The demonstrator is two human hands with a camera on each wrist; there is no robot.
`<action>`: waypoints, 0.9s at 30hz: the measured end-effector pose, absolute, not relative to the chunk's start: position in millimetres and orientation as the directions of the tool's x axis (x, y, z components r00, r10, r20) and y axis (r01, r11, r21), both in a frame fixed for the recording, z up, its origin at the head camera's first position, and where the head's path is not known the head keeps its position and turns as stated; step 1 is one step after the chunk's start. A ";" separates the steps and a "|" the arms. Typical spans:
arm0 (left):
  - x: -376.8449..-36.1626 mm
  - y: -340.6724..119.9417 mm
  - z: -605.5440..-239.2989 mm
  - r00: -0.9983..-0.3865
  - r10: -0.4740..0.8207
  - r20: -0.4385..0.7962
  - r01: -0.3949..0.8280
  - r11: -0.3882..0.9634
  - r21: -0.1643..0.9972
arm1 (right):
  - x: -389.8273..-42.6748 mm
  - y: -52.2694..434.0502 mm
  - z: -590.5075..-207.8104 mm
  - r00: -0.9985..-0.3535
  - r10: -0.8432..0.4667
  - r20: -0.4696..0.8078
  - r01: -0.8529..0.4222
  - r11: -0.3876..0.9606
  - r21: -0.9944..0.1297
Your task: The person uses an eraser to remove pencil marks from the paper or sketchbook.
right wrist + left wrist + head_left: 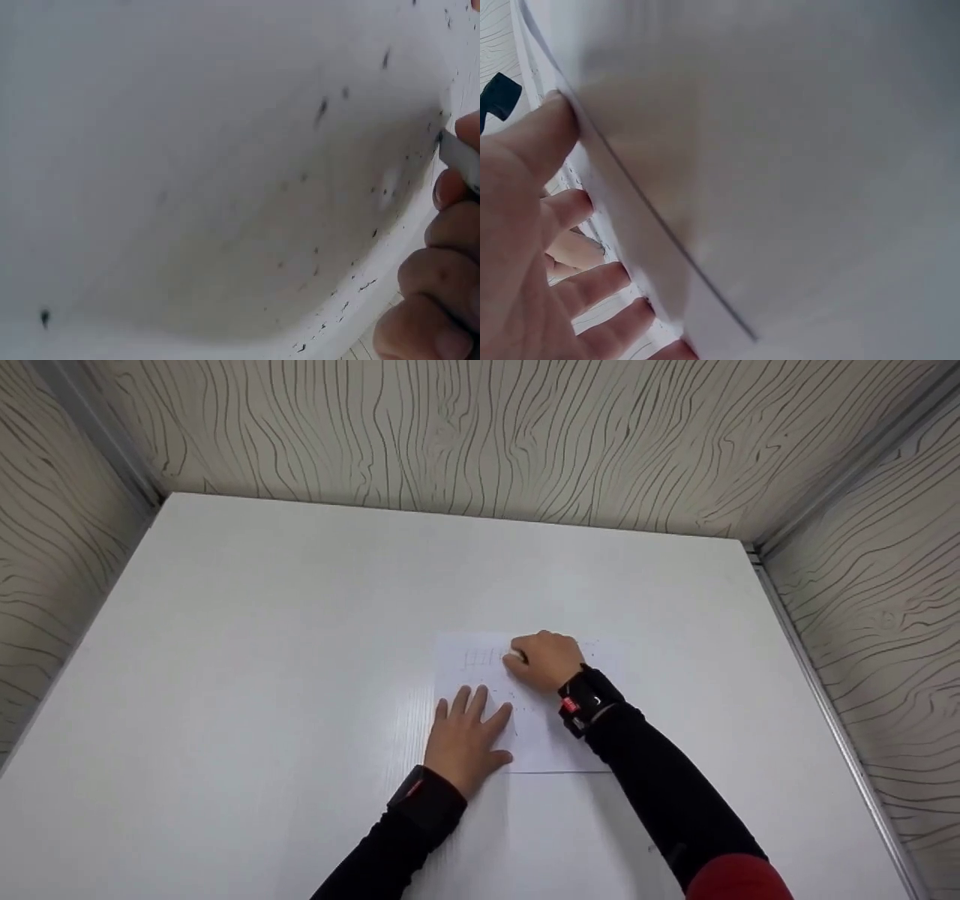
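Observation:
A sheet of white paper [551, 746] lies on the white table, with a row of thin drawn grid lines [480, 657] near its top left. My right hand [550, 658] pinches a small whitish eraser [459, 156] between thumb and index finger, its edge against the paper just right of those lines. The other fingers of that hand are curled in. Dark crumbs [321, 111] are scattered over the sheet in the right wrist view. With fingers spread, my left hand [463, 742] presses flat on the lower left of the paper, its thumb near the bottom edge.
The white table [247, 660] reaches back to a wall [480, 435] with a wood-grain pattern, and similar panels stand left and right. A small dark mark [652, 848] shows on the table near the right forearm. Black bands circle both wrists.

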State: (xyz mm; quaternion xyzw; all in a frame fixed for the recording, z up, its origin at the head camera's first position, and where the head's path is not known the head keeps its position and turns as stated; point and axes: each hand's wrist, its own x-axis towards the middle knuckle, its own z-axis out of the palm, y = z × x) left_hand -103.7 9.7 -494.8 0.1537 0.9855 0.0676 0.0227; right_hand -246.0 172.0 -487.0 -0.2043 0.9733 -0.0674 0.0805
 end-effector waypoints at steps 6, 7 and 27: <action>-99.3 10.9 -496.6 -0.953 0.303 -0.005 0.300 0.943 0.146 | -244.6 211.3 -489.1 -0.962 -0.246 -0.117 -0.223 0.959 -0.177; -99.0 11.8 -496.9 -0.953 0.304 -0.004 0.301 0.943 0.145 | -244.5 219.4 -489.7 -0.969 -0.223 -0.109 -0.202 0.964 -0.174; -91.3 33.4 -491.0 -0.935 0.355 0.009 0.354 0.930 0.094 | -179.0 195.2 -491.5 -0.949 -0.312 -0.054 -0.308 0.949 -0.067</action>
